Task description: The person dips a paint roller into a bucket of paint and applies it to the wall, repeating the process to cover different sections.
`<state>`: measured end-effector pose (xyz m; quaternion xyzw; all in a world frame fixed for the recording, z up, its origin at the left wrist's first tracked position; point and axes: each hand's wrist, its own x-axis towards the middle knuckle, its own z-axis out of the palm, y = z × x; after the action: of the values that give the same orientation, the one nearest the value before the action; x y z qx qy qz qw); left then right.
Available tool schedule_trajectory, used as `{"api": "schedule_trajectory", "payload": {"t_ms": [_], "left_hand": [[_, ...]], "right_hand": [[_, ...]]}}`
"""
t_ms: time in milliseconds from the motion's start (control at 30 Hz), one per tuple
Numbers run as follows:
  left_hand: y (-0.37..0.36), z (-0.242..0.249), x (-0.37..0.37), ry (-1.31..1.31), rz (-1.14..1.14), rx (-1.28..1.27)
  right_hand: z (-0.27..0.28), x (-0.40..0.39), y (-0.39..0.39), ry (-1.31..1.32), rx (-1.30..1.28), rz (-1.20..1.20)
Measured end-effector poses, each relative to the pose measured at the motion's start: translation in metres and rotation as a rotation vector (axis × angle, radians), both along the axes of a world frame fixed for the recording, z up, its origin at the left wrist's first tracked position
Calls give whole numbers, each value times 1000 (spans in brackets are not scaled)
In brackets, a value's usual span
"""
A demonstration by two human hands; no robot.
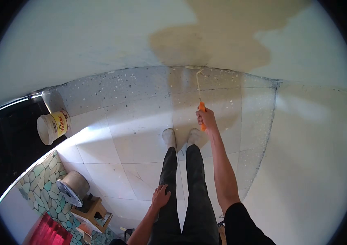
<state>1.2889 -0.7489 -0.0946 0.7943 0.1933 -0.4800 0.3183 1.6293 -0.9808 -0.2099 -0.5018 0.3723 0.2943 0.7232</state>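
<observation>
My right hand is closed around the orange handle of a paint roller. The roller's thin bent frame reaches forward to its pale head, which lies along the line where the wall meets the speckled floor tiles. My left hand rests on my left thigh, its fingers spread over the dark trousers, holding nothing. Both of my feet stand on the tiles just behind the roller handle.
A white bucket with a yellow label is at the left by a dark opening. Lower left are a metal pot, a wooden stool-like item, pebble-pattern flooring and red cloth. Another wall bounds the right.
</observation>
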Motion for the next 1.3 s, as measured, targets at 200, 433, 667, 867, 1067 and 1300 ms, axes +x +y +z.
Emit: {"api": "schedule_trajectory", "payload": {"t_ms": [200,433,667,867,1067,1300], "left_hand": [[1,5,6,24,15,-21],[2,3,4,-5,22,-33],[0,9,8,22,26,-32],[1,8,3,22,27,-38],[1,6,10,14,18,-26],[6,4,11,61,45,-38]], "right_hand": [[83,-27,0,-18,23,-33],[12,-15,-2,25,71,-56],[41,-42,-9,-27,75,-63],[187,-77,-16,-10,-13,-61],[98,-44,-26,14,2,-3],[33,-24,-26,-4,9,8]]}}
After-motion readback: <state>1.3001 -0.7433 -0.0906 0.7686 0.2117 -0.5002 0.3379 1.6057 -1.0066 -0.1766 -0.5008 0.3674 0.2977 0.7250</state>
